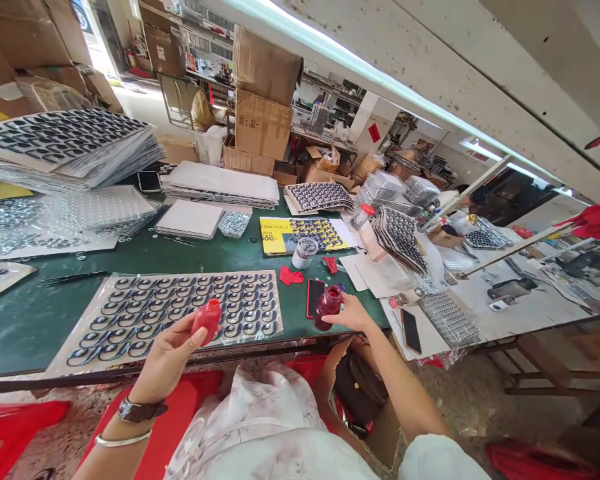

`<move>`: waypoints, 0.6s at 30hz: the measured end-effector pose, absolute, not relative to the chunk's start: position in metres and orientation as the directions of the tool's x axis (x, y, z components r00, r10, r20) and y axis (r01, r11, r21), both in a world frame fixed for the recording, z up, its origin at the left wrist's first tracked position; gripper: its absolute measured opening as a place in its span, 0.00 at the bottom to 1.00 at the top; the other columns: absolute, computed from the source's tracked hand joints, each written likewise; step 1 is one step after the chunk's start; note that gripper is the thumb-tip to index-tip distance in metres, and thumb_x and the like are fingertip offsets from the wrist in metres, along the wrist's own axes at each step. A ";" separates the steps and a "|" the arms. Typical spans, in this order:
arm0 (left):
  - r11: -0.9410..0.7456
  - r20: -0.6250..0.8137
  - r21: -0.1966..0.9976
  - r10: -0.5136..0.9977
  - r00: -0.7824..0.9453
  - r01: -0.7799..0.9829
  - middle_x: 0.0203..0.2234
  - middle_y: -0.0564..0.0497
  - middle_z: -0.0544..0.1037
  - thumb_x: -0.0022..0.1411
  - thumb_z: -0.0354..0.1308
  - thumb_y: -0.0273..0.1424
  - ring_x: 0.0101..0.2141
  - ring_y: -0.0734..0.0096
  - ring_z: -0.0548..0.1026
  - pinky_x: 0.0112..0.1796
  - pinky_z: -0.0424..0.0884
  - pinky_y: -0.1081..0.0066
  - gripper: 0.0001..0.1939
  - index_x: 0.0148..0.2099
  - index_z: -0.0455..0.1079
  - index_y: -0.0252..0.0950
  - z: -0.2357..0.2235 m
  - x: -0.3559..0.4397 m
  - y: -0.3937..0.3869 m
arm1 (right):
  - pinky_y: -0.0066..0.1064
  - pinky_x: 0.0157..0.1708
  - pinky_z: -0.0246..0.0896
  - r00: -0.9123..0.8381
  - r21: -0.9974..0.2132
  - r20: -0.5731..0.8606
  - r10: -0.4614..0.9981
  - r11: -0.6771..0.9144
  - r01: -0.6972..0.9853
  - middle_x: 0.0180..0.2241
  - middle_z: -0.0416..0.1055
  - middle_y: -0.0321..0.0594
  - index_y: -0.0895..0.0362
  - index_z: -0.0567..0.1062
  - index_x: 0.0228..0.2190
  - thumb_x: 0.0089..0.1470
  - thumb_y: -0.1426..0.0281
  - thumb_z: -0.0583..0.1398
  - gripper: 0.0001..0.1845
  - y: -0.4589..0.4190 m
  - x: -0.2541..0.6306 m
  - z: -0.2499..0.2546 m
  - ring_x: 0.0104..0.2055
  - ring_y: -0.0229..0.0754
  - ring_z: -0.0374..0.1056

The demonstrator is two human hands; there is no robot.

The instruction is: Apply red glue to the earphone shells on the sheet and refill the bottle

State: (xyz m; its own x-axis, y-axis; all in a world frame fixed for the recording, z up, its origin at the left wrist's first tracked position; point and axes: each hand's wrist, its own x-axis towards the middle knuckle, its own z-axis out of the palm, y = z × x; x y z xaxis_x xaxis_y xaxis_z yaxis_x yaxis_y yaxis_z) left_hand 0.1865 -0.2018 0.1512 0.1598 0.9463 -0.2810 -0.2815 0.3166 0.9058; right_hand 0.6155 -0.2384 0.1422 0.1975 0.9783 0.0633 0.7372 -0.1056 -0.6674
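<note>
Your left hand (pixel 167 350) pinches a smooth, soft-looking red bottle (pixel 207 322) between thumb and fingers, its short, round neck leaning up and inward. The bottle is above the near edge of the bench (pixel 10 327), over the lower right part of a glossy, film-covered sheet (pixel 165 320) with rows of dark, curled teardrop shapes, each with a shiny round spot.

Your right hand (pixel 353 315) has its thumb and fingers curved around a glassy dark red bottle (pixel 327 307), round-bodied with a narrower mouth, upright at the near edge of the bench. Whether its base touches the green top, I cannot tell. Just beside it, toward the sheet, lies a flat black phone (pixel 315 298) with a red rim.

Farther from the near edge are a clear, cylindrical tub (pixel 305 253), crumpled bright red scraps (pixel 291 275) and a flat yellow printed piece (pixel 275 233). Toward the bench's far side sit a see-through packet of glittery bits (pixel 235 224) and a squared stack of pale boards (pixel 189 219). Thin, dark tweezers (pixel 73 279) lie beyond the sheet's upper left corner.
</note>
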 end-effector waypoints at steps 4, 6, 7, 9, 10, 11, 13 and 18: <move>0.295 -0.260 0.914 0.953 0.157 -0.279 0.42 0.44 0.82 0.44 0.74 0.41 0.41 0.60 0.80 0.41 0.76 0.71 0.32 0.52 0.74 0.35 0.159 0.188 -0.208 | 0.41 0.46 0.68 0.213 -0.692 0.071 0.974 -0.105 0.714 0.39 0.80 0.41 0.53 0.78 0.42 0.44 0.55 0.68 0.24 -0.222 0.601 0.132 0.41 0.49 0.75; 0.288 -0.257 0.917 0.956 0.144 -0.276 0.43 0.43 0.82 0.44 0.74 0.41 0.41 0.61 0.79 0.41 0.76 0.72 0.32 0.51 0.75 0.34 0.161 0.189 -0.212 | 0.41 0.46 0.68 0.215 -0.696 0.062 0.975 -0.112 0.709 0.38 0.80 0.40 0.53 0.78 0.41 0.40 0.55 0.70 0.26 -0.212 0.593 0.124 0.41 0.49 0.75; 0.289 -0.262 0.917 0.956 0.132 -0.276 0.43 0.43 0.82 0.44 0.74 0.41 0.41 0.61 0.79 0.41 0.76 0.72 0.32 0.51 0.75 0.34 0.161 0.189 -0.214 | 0.41 0.45 0.68 0.214 -0.699 0.051 0.975 -0.118 0.706 0.37 0.80 0.39 0.53 0.78 0.40 0.38 0.55 0.70 0.26 -0.207 0.589 0.118 0.41 0.49 0.75; 0.294 -0.277 0.914 0.956 0.101 -0.279 0.43 0.43 0.82 0.42 0.74 0.42 0.40 0.61 0.80 0.41 0.76 0.72 0.32 0.49 0.75 0.34 0.160 0.189 -0.217 | 0.41 0.45 0.68 0.251 -0.695 0.039 0.967 -0.154 0.702 0.37 0.79 0.39 0.53 0.77 0.40 0.39 0.53 0.69 0.26 -0.195 0.577 0.105 0.41 0.49 0.75; 0.294 -0.281 0.914 0.956 0.084 -0.280 0.42 0.43 0.82 0.42 0.75 0.42 0.40 0.60 0.80 0.40 0.76 0.71 0.31 0.49 0.76 0.34 0.160 0.188 -0.219 | 0.42 0.46 0.67 0.292 -0.687 0.041 0.956 -0.185 0.702 0.39 0.79 0.41 0.54 0.77 0.41 0.41 0.53 0.68 0.26 -0.190 0.570 0.097 0.42 0.51 0.74; 0.293 -0.284 0.914 0.956 0.070 -0.280 0.42 0.44 0.82 0.42 0.75 0.42 0.40 0.60 0.80 0.40 0.76 0.70 0.31 0.48 0.76 0.35 0.160 0.188 -0.221 | 0.44 0.48 0.66 0.339 -0.678 0.045 0.940 -0.220 0.701 0.40 0.78 0.44 0.55 0.75 0.42 0.43 0.53 0.68 0.27 -0.185 0.562 0.088 0.44 0.53 0.74; 0.293 -0.288 0.916 0.956 0.057 -0.275 0.42 0.44 0.82 0.42 0.75 0.41 0.40 0.59 0.79 0.40 0.76 0.69 0.31 0.49 0.76 0.36 0.160 0.187 -0.224 | 0.47 0.51 0.63 0.415 -0.663 0.042 0.909 -0.286 0.692 0.43 0.77 0.50 0.56 0.72 0.46 0.44 0.53 0.67 0.31 -0.179 0.547 0.071 0.47 0.57 0.72; 0.294 -0.296 0.920 0.955 0.031 -0.259 0.40 0.46 0.82 0.43 0.74 0.42 0.40 0.63 0.79 0.41 0.75 0.71 0.30 0.48 0.76 0.36 0.164 0.185 -0.232 | 0.53 0.53 0.60 0.437 -0.688 -0.020 0.899 -0.330 0.647 0.50 0.72 0.57 0.58 0.64 0.52 0.45 0.51 0.66 0.39 -0.185 0.529 0.037 0.53 0.63 0.68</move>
State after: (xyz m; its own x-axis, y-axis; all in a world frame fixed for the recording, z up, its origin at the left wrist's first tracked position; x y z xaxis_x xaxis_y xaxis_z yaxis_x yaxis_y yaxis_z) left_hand 0.1845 -0.2320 0.1637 0.0311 0.9546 -0.2962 -0.2587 0.2939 0.9202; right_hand 0.5293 -0.1850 0.0370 0.4371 0.8992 -0.0203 0.6466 -0.3298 -0.6878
